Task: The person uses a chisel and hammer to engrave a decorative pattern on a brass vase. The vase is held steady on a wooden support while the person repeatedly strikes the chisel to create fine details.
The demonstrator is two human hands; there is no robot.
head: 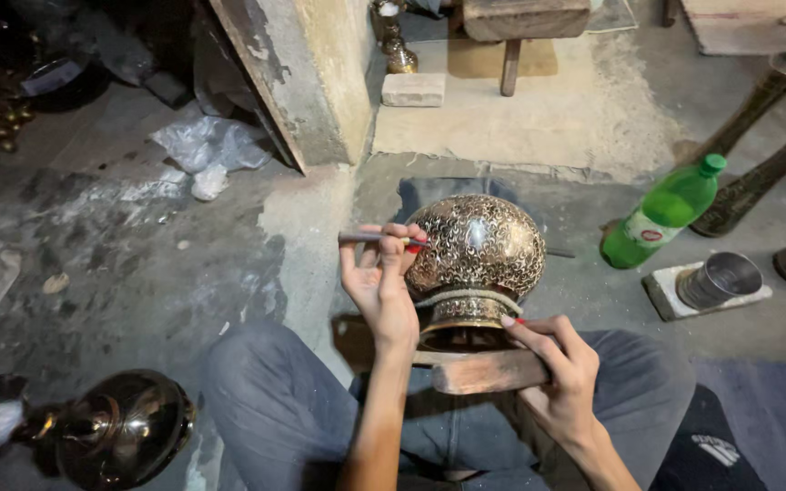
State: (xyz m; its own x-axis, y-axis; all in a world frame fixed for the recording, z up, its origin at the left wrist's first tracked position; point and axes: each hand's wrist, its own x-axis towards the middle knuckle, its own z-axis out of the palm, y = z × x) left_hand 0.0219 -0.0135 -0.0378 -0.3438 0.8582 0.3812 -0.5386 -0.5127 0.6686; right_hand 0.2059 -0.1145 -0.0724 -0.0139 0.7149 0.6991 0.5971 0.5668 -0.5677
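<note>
Green plastic bottle lying on floor at right, white label with red mark

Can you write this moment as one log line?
left hand: holds tool on pot | right hand: grips block under pot

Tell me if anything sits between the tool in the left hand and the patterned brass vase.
Nothing visible does. The left hand holds the thin tool with its tip right at the side of the vase, while the right hand grips the wooden block under it.
</note>
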